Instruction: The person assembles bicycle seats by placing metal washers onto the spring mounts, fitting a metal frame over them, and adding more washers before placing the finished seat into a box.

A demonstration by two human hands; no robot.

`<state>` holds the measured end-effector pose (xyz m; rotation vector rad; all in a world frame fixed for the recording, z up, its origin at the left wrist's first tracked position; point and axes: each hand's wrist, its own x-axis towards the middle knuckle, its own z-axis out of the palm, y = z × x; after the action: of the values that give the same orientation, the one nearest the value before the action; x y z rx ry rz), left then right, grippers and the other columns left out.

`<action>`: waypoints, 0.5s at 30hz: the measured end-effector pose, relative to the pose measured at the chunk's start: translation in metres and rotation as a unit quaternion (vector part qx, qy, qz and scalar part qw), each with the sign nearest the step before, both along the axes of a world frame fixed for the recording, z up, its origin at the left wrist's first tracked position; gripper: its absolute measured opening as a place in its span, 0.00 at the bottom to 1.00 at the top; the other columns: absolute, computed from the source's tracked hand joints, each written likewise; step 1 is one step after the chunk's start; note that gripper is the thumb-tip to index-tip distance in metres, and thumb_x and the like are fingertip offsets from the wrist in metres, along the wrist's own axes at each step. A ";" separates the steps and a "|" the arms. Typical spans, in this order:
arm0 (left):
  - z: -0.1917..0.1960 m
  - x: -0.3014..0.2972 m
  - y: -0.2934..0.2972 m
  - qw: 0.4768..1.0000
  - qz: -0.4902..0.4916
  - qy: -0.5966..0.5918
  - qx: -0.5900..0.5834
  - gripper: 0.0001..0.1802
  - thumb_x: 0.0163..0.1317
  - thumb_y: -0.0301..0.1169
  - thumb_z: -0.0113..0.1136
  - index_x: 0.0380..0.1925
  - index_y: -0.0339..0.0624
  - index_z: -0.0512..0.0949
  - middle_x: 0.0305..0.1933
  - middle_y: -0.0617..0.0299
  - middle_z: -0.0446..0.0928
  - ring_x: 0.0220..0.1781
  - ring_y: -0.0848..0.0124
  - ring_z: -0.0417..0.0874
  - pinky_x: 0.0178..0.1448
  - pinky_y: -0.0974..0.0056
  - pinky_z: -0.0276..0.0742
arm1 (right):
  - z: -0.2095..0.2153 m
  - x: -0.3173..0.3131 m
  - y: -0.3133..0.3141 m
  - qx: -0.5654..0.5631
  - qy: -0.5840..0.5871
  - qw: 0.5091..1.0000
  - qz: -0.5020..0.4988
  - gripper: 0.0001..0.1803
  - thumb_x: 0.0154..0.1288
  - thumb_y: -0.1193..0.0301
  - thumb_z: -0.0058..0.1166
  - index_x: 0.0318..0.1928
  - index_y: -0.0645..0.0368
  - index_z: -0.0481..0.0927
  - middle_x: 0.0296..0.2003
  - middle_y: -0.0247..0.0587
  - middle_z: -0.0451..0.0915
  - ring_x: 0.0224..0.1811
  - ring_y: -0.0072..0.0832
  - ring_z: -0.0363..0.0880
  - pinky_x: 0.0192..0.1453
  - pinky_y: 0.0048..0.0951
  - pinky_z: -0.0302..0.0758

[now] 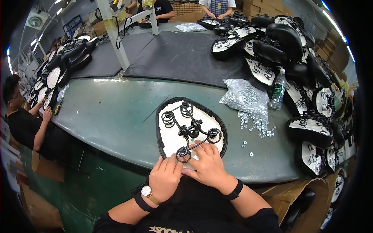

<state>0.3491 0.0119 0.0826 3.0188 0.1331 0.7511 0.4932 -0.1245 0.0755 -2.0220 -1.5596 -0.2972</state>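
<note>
Head view. An upturned saddle [191, 128] lay on the green table [116, 116], its near end at the table's front edge, directly in front of the person. Its white underside carried a black wire frame [190, 130] with coil springs. The left hand [165, 179] rested at the saddle's near end, fingers curled toward the front spring loop [183, 154]; whether it pinched the loop could not be determined. The right hand [209, 166] lay flat on the saddle, fingers spread and pressed onto the white surface just beside the loop.

Open tabletop extended left of the saddle and behind it, up to the dark mat [175, 54]. To the right, a bag of washers [244, 97] and loose washers [256, 124] lay near, with a bottle [278, 90] beyond. Stacked saddles [287, 42] crowded the right edge and the far left.

The fingertips of both hands were partly hidden by the loop and each other. A person at the left edge was cut off by the frame.
</note>
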 end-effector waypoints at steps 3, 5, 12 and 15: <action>0.000 0.002 -0.002 1.000 0.006 0.000 0.002 0.20 0.56 0.33 0.67 0.48 0.38 0.83 0.55 0.48 0.83 0.49 0.58 0.87 0.60 0.49 0.84 | -0.001 -0.001 0.000 -0.005 -0.007 1.000 -0.005 0.21 0.58 0.50 0.70 0.50 0.41 0.88 0.54 0.38 0.80 0.66 0.44 0.74 0.67 0.49 0.66; -0.001 0.003 -0.004 1.000 0.018 -0.004 0.014 0.19 0.57 0.32 0.65 0.48 0.38 0.83 0.55 0.48 0.83 0.49 0.59 0.87 0.60 0.49 0.84 | -0.001 -0.001 0.001 -0.001 -0.010 1.000 -0.002 0.22 0.57 0.51 0.70 0.50 0.42 0.88 0.54 0.38 0.80 0.66 0.44 0.74 0.67 0.49 0.67; -0.001 0.005 -0.008 0.998 0.047 0.004 0.038 0.15 0.58 0.30 0.63 0.46 0.37 0.84 0.55 0.49 0.83 0.49 0.62 0.86 0.61 0.51 0.82 | -0.002 -0.001 0.002 0.019 -0.002 1.000 0.020 0.21 0.53 0.59 0.73 0.49 0.47 0.88 0.53 0.39 0.81 0.64 0.42 0.75 0.66 0.48 0.67; 0.002 0.005 -0.007 0.999 0.034 -0.001 0.033 0.15 0.58 0.30 0.63 0.45 0.37 0.84 0.55 0.49 0.83 0.51 0.63 0.86 0.63 0.51 0.80 | -0.006 0.000 0.000 0.024 -0.014 1.000 0.011 0.20 0.52 0.59 0.73 0.47 0.48 0.89 0.52 0.39 0.82 0.64 0.42 0.75 0.66 0.48 0.68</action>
<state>0.3541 0.0048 0.0841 3.0893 0.2175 0.7793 0.4930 -0.1245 0.0694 -1.9704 -1.5752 -0.3530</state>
